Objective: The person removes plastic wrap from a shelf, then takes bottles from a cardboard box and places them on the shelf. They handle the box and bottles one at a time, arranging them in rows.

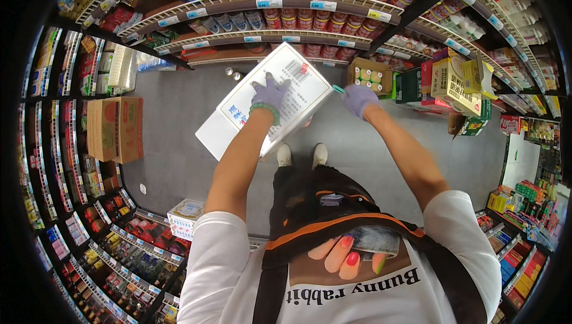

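Observation:
A white cardboard carton [286, 87] with a barcode and blue and red print is tilted in front of me, above my shoes. What bears its weight is hidden beneath it. My left hand [269, 95], in a purple glove with a green beaded bracelet at the wrist, lies on the carton's upper face with fingers spread. Off the carton's right corner, my right hand [361, 100], also gloved in purple, is closed around a small teal tool [338, 88]. That tool's tip points towards the corner; its exact kind is too small to tell.
Shelves of cans [304, 20] run across the far side. Two small cans [233, 74] stand on the grey floor [178, 100]. Brown cartons [115, 129] are at left, an open carton of cans [367, 75] and stacked boxes [456, 83] at right. A white patterned box [185, 217] sits lower left.

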`<state>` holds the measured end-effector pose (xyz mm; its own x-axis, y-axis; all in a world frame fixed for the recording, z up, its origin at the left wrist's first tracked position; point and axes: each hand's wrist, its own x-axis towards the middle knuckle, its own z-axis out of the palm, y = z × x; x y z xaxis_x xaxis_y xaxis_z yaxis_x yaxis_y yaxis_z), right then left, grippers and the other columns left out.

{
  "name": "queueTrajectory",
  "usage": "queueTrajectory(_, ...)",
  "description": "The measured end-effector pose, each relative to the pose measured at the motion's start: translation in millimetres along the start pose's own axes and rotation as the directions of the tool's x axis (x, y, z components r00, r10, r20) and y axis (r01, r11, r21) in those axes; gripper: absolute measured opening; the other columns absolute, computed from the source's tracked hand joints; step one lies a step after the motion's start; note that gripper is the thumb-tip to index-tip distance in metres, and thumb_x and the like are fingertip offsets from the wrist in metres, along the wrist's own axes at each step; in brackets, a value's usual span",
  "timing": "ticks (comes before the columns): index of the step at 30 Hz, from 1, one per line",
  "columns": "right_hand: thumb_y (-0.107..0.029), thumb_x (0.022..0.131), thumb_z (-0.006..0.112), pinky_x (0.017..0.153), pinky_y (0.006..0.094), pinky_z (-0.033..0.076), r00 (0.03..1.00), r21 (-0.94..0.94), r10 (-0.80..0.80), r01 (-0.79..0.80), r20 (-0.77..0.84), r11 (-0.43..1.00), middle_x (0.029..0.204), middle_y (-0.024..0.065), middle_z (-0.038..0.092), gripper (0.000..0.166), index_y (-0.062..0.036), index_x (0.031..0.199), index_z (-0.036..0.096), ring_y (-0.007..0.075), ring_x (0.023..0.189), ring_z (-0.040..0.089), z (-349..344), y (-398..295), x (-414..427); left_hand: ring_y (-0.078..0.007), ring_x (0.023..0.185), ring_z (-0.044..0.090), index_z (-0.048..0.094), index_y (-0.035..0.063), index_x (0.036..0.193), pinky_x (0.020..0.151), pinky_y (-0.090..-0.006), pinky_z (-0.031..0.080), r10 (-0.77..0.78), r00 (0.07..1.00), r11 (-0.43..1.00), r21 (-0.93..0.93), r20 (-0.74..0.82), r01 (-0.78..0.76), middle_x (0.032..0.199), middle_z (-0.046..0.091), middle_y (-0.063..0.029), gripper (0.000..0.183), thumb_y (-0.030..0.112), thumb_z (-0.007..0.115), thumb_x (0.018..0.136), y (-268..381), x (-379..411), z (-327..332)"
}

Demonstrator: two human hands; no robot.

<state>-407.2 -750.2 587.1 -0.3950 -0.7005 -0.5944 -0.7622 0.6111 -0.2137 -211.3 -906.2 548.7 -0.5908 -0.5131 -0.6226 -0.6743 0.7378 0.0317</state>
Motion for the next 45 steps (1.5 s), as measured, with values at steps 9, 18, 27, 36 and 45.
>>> queueTrajectory(9,-0.029,0.093,0.039,0.061,0.0376,0.047,0.943,0.838,-0.186,-0.331,0.276,-0.434,0.085,0.0085,0.059,0.024,-0.0109,0.102,0.051,0.0228,0.07,0.056,205.4,96.5,58.5,-0.0265,0.118,0.044,0.034,0.0156,0.134,0.099,-0.0425,0.031,-0.271,0.84,0.956,-0.236,-0.469,0.177,0.125,0.048,-0.0141,0.08,0.053,0.063,0.069,-26.1,3.3,-32.1)
queueTrajectory(18,-0.024,0.093,0.037,0.092,0.0527,0.04,0.953,0.788,0.076,-0.195,0.293,-0.584,0.122,0.0133,0.051,0.033,-0.0073,0.12,0.048,0.0321,0.109,0.05,102.8,-4.7,28.3,-0.0287,0.095,0.059,0.05,-0.0014,0.113,0.081,-0.0354,0.046,-0.45,0.827,0.535,-0.843,-0.337,-0.053,0.104,0.059,-0.0175,0.065,0.047,0.067,0.073,-40.7,-70.1,-4.4)
queueTrajectory(27,-0.019,0.09,0.042,0.09,0.0355,0.043,0.979,0.946,-0.068,0.167,-0.193,-0.279,0.118,0.0103,0.054,0.035,-0.0032,0.12,0.049,0.0241,0.104,0.054,38.6,17.6,45.4,-0.0256,0.098,0.051,0.052,0.0019,0.105,0.089,-0.032,0.039,-0.652,0.606,0.044,-0.82,-0.456,-0.57,0.109,0.053,-0.0196,0.037,0.031,0.056,0.083,30.0,-164.8,73.0)
queueTrajectory(36,-0.021,0.091,0.045,0.073,0.0278,0.045,0.988,0.984,-0.103,0.098,-0.114,-0.149,0.091,0.0031,0.061,0.021,-0.0068,0.095,0.06,0.0136,0.079,0.055,74.5,12.8,55.8,-0.0197,0.093,0.057,0.049,-0.001,0.117,0.085,-0.0336,0.046,-0.259,0.954,-0.664,-0.745,0.15,-0.063,0.104,0.058,-0.0108,0.066,0.057,0.034,0.089,18.6,-167.0,91.1)
queueTrajectory(45,-0.022,0.092,0.042,0.073,0.0262,0.047,0.983,0.965,-0.169,0.032,-0.078,-0.26,0.091,0.0045,0.062,0.023,-0.006,0.096,0.059,0.0131,0.079,0.058,31.2,-26.8,65.3,-0.0212,0.099,0.054,0.028,0.0123,0.136,0.075,-0.0345,0.051,-0.114,0.992,-0.347,-0.933,-0.061,-0.098,0.121,0.048,-0.0103,0.075,0.06,0.048,0.081,-63.5,-137.0,79.9)
